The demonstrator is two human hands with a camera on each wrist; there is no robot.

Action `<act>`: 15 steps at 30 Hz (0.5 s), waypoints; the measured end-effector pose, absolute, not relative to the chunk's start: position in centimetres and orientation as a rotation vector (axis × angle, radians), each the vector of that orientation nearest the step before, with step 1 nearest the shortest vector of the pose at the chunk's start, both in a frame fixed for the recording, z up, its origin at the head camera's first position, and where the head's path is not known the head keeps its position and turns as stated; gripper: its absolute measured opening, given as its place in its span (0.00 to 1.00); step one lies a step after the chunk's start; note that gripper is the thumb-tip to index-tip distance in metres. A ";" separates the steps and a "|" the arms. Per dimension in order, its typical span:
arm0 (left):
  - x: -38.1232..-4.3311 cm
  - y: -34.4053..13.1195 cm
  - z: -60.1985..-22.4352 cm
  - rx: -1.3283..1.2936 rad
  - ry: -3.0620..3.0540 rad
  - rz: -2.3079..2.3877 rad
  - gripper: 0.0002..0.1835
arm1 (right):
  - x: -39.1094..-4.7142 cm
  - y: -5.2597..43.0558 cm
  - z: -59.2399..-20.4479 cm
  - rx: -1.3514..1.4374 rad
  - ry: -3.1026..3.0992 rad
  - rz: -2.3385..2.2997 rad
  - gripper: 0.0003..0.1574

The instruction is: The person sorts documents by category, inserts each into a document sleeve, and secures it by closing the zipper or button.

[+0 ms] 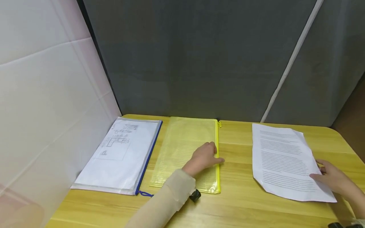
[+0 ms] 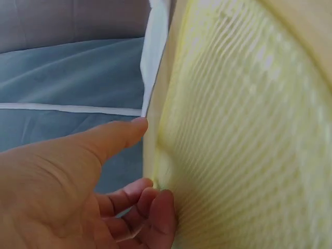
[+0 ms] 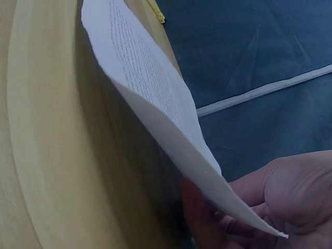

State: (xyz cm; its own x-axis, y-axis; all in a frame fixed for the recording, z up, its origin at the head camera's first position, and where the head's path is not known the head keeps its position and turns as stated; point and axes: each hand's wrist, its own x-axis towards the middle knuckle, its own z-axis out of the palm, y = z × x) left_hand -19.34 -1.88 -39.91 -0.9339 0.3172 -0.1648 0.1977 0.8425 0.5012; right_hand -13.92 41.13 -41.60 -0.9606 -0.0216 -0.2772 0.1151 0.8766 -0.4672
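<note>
A yellow zip pouch (image 1: 182,139) with a fine mesh pattern lies in the middle of the table, its zip along the right side. My left hand (image 1: 203,160) is over that zip edge. In the left wrist view the bent fingertips (image 2: 162,210) meet the pouch's edge, while the thumb stands apart from them. On the right, my right hand (image 1: 335,179) holds a printed sheet of paper (image 1: 282,161) by its right edge, thumb on top and fingers beneath. The sheet's near side is lifted off the wood in the right wrist view.
A clear pouch with a blue zip (image 1: 119,158) lies at the left, a sheet with a line drawing inside it. Its blue pull cord (image 1: 146,193) trails onto the wooden table (image 1: 236,202). A white wall (image 1: 51,104) stands at the left and a dark grey cloth panel (image 1: 194,63) behind.
</note>
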 end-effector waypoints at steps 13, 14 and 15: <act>-19.6 -0.9 -40.0 0.355 2.822 0.605 0.16 | -13.0 39.7 -39.9 0.095 2.749 -0.860 0.45; -19.6 -1.0 -40.1 0.357 2.811 0.640 0.14 | -12.9 39.6 -39.9 0.089 2.752 -0.878 0.44; -19.6 -1.2 -40.1 0.360 2.802 0.674 0.13 | -12.9 39.5 -39.8 0.084 2.753 -0.901 0.44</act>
